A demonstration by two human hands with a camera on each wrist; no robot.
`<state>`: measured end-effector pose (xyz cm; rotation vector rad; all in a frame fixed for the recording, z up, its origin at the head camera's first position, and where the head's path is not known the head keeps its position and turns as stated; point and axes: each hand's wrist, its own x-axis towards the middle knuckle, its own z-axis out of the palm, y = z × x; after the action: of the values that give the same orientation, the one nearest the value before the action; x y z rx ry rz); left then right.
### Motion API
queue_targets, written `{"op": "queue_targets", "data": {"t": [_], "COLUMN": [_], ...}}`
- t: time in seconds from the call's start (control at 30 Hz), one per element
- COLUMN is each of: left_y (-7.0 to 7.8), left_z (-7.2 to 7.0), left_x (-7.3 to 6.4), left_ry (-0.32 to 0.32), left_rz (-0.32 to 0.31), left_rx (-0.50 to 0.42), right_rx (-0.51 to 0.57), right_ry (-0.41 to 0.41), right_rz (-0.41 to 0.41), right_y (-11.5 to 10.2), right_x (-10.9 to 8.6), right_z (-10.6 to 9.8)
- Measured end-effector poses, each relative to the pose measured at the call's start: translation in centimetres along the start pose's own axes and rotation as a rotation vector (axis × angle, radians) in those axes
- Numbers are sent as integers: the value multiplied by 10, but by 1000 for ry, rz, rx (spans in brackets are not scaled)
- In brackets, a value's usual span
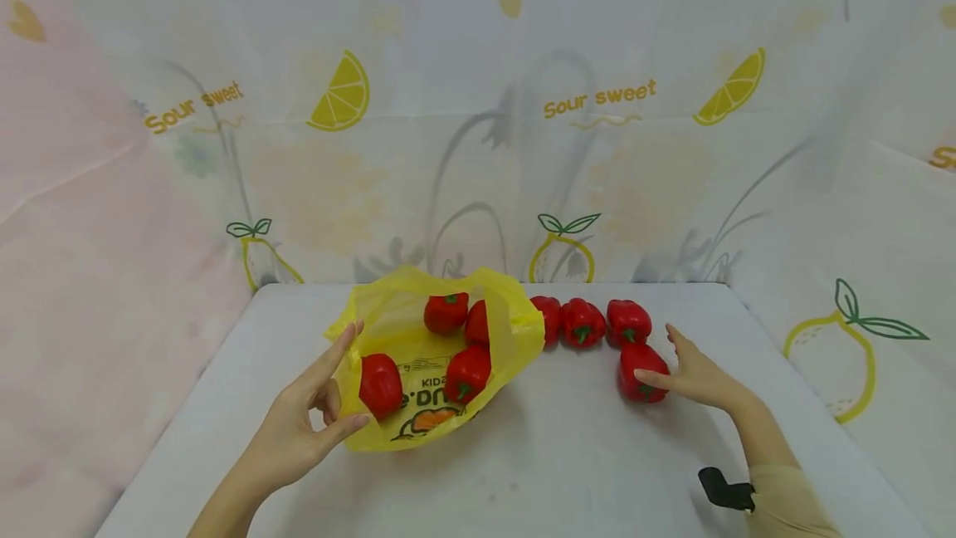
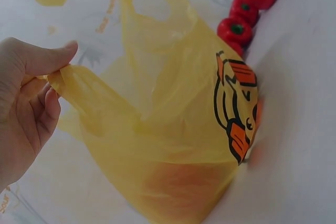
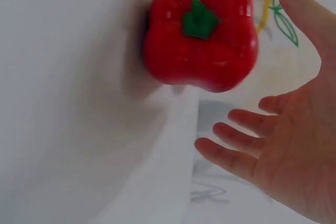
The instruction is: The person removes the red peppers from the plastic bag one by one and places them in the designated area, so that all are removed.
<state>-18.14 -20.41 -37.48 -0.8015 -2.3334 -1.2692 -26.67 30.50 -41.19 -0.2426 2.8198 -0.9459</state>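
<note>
My left hand (image 1: 302, 426) pinches the edge of a yellow plastic bag (image 2: 157, 124) between thumb and fingers. The bag's mouth faces me in the head view, with several red bell peppers (image 1: 381, 387) inside, over printed lettering. Over on the right, my right hand (image 1: 702, 372) is spread beside the nearest loose red bell pepper (image 1: 636, 359). In the head view its thumb overlaps that pepper. The right wrist view shows the same pepper with its green stem toward the camera, and the right hand's (image 3: 299, 140) fingers extended and apart from it.
Behind that pepper, more loose red bell peppers (image 1: 582, 324) stand in a row reaching to the bag's right side. All rest on a white table (image 1: 568, 471). A lemon-printed cloth (image 1: 448, 123) hangs behind and at both sides.
</note>
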Motion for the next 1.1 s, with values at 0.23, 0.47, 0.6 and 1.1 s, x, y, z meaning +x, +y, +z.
{"op": "queue_targets", "data": {"t": [0.23,0.47,0.6,1.1], "left_y": [0,0,0,4], "left_z": [1,1,1,3], "left_x": [2,2,2,2], "left_ry": [1,-6,-10,-2], "left_rz": [30,24,13,7], "left_rx": [-11,-15,-11,20], "right_rx": [-24,35,81,233], "right_ry": [220,501,548,521], "right_rz": [-118,-337,-416,-903], "right_y": [-45,-110,-138,-230], "right_x": [-10,-22,-29,-42], "right_z": [-25,-33,-33,-20]}}
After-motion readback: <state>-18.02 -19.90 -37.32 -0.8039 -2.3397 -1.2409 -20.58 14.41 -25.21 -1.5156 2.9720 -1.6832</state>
